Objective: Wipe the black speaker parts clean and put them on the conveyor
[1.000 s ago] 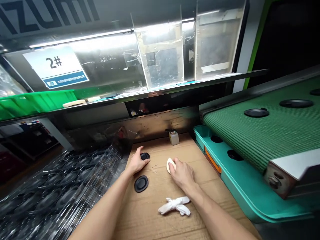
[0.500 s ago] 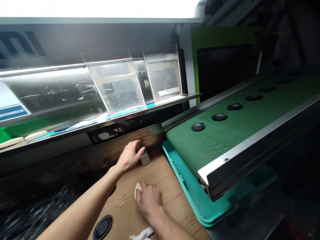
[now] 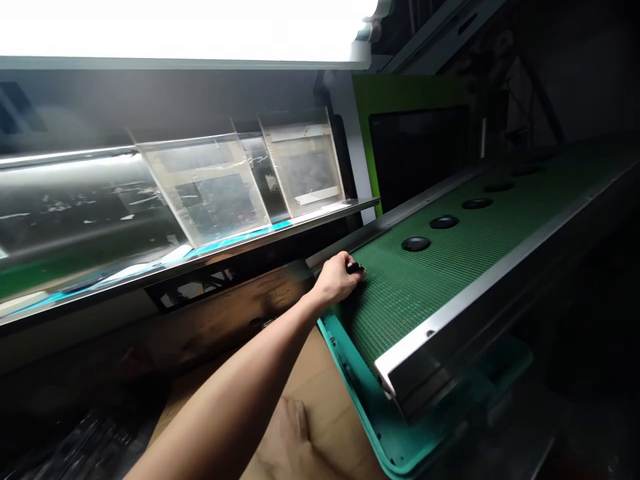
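Note:
At the near left end of the green conveyor belt (image 3: 400,297), my left hand (image 3: 336,279) is closed on a small black round disc (image 3: 355,267), with thumb and fingers at its edge. Further along the belt lie several similar black discs, the nearest one (image 3: 416,244) just right of the hand. My right hand (image 3: 290,423) is low over the brown cardboard (image 3: 327,387), partly behind my left forearm. It is blurred, and its fingers and anything in them do not show clearly.
A teal tray (image 3: 373,437) sits under the belt's end. The belt has a metal side rail (image 3: 465,293). To the left is a machine ledge (image 3: 280,230) with clear plastic panels (image 3: 205,190), under a bright lamp (image 3: 185,30). Dark plastic bags (image 3: 75,447) lie lower left.
My left hand has moved right from the cardboard to the belt and taken hold of the nearest black disc. My right hand is now partly covered by my left arm. The view has shifted.

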A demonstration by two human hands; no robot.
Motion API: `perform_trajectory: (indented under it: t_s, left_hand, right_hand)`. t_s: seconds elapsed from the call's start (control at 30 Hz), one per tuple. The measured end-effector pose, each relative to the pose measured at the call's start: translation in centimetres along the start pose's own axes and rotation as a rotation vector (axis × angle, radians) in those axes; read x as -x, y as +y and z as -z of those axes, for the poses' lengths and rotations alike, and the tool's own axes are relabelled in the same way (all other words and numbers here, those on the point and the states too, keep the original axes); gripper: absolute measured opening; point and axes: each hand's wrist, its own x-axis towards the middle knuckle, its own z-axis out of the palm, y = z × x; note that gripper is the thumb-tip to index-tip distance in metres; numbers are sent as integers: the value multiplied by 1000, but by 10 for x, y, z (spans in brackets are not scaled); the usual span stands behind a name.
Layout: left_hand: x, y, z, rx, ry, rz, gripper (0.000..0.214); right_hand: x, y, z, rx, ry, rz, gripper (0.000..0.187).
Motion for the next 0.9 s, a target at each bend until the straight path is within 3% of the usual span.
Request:
perform_trajectory:
  t_s: [0.13,0.23,0.33,0.43,0.53,0.63,0.73,0.83,0.9]
  left_hand:
    - [98,-21,47,586,17,219,34]
    - [191,-51,74,886,205,411,37]
    - [271,-88,90,1149,372,584,47]
    - [322,-122,93,1311,537,648,50]
    - [343,-144,90,1415,633,639,43]
    - [344,-154,84,1498,678,599,38]
    - [342,-157,79,1591,706,512,37]
    - [344,-156,77,1679,636,494,41]
    - [347,-155,76,1702,592,488,44]
  right_hand:
    - [3,1,1,-42,64,-86,29]
    - [3,0,-1,-19,48,-62,28]
    - [5,0,-3,10,20,-39,27]
    - [7,2,-4,45,25,-39,31]
    - [4,2,-4,-49,32,-68,35]
    - [6,-10,-4,-353,125,-69,41]
    - [22,-34,-5,-582,97,22,47]
    - [39,-56,-9,-430,-29,155,47]
    - [42,-65,-11,-197,-57,136,49]
